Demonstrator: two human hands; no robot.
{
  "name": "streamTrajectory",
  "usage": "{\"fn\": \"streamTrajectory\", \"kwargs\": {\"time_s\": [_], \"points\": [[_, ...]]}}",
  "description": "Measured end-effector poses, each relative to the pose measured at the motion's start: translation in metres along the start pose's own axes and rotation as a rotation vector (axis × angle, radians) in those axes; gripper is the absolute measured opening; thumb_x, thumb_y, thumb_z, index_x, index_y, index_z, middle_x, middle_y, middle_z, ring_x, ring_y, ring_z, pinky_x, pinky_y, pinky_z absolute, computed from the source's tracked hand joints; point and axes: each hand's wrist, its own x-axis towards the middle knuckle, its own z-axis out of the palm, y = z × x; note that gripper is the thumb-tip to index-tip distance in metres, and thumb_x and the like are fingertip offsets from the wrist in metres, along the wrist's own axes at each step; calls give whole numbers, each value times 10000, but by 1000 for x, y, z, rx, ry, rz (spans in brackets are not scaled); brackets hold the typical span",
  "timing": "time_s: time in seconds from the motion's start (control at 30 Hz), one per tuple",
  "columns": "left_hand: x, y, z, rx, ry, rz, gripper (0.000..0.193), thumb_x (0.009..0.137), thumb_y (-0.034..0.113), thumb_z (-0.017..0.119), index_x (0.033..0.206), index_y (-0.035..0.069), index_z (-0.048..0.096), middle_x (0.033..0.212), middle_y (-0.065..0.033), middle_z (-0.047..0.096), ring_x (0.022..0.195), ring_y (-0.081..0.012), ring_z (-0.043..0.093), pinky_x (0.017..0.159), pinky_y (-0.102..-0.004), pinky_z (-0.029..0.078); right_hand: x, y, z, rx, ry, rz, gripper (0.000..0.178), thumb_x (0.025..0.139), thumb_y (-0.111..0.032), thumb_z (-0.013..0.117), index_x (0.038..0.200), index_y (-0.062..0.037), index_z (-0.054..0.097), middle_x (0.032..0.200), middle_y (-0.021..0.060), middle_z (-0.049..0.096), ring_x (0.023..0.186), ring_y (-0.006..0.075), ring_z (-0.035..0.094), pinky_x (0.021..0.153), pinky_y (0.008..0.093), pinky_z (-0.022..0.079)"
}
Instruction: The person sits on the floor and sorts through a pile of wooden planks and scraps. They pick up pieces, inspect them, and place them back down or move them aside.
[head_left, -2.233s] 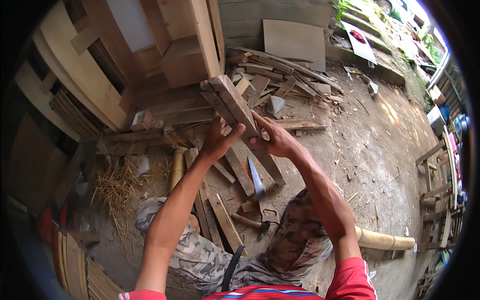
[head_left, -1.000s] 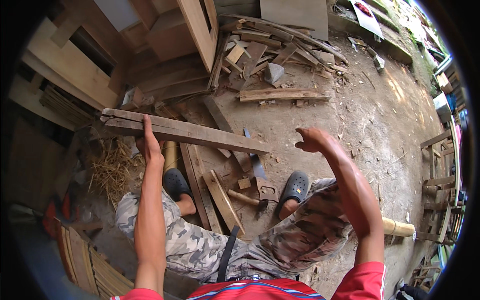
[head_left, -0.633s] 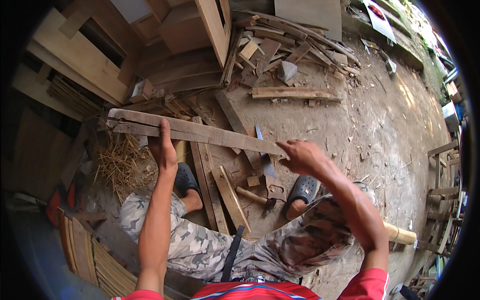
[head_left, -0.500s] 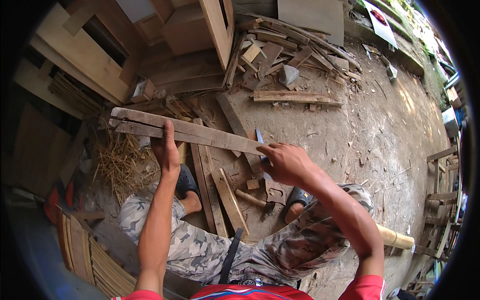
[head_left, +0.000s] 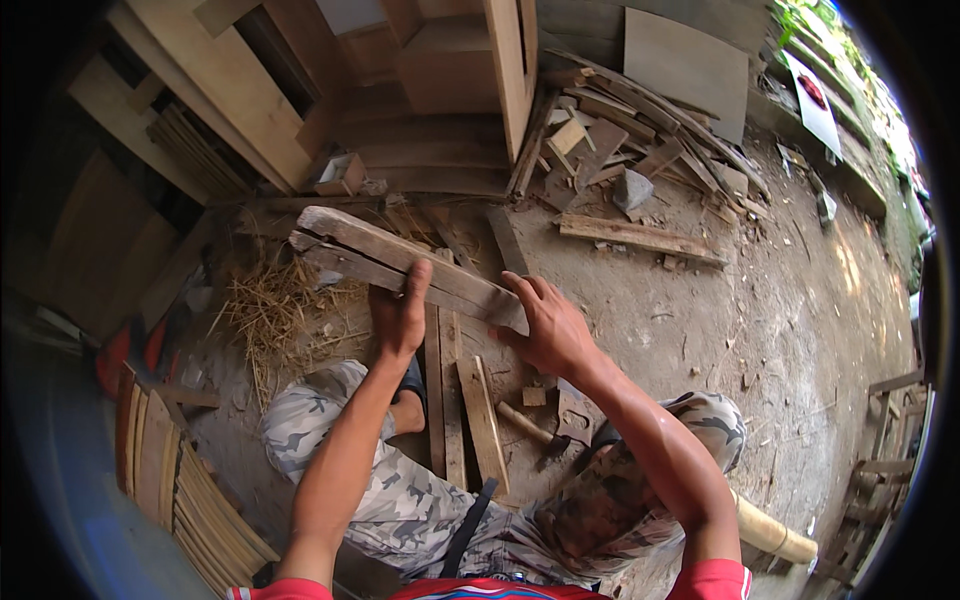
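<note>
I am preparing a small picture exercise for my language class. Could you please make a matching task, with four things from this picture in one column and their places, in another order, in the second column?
Things:
1. Wooden beam
2. Straw
3. Grey stone
4. Bamboo pole

Places:
A. At the edge of the scrap-wood heap
B. At the picture's lower right
C. In the left hand, with the right hand at one end
D. On the ground, left of both hands

Pairs: 1-C, 2-D, 3-A, 4-B
</note>
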Motion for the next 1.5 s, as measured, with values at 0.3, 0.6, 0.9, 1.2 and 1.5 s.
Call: {"fn": "streamTrajectory", "kwargs": {"time_s": [0.3, 0.6, 0.9, 1.2, 1.5], "points": [[-6, -27, -9, -176, -164, -2, 681, 849, 481, 743, 1251, -6, 488, 1188, -94, 552, 1081, -191, 532, 958, -364, 421, 20, 5, 10, 43, -125, -47, 936, 737, -476, 795, 1436, -23, 367, 1266, 209, 550, 1166, 388, 544, 994, 430, 449], [4, -7, 8, -161, -132, 49, 537, 869, 391, 746, 1171, -3, 540, 1130, -74, 582, 1028, -168, 553, 921, -348, 442, 20, 17, 10, 50, -134, -20, 889, 785, -415, 766, 1453, -1, 350, 1271, 219, 561, 1185, 380, 541, 989, 427, 454], [24, 0, 14, -29, 203, -103, 508, 854, 416, 763, 1046, -21, 589, 943, -69, 607, 884, -187, 572, 849, -320, 457, 25, 12, 15, -1, -149, -12, 871, 822, -440, 731, 1478, -33, 329, 1352, 234, 519, 1243, 398, 507, 1030, 440, 433], [28, -11, 16, 33, 327, -235, 890, 774, 648, 725, 1230, -68, 461, 1109, -222, 623, 1031, -316, 628, 912, -382, 499, 23, 34, 60, -179, -179, 231, 1034, 731, -335, 828, 1523, -68, 220, 1310, 203, 544, 1215, 363, 535, 986, 445, 463], [37, -26, -2, -211, 254, -293, 741, 784, 499, 790, 1204, -44, 511, 1122, -158, 646, 1030, -241, 625, 910, -356, 483, 22, 69, 91, -129, -172, 181, 689, 786, -196, 774, 1318, 3, 384, 1159, 261, 590, 1085, 431, 586, 888, 465, 495]]}}
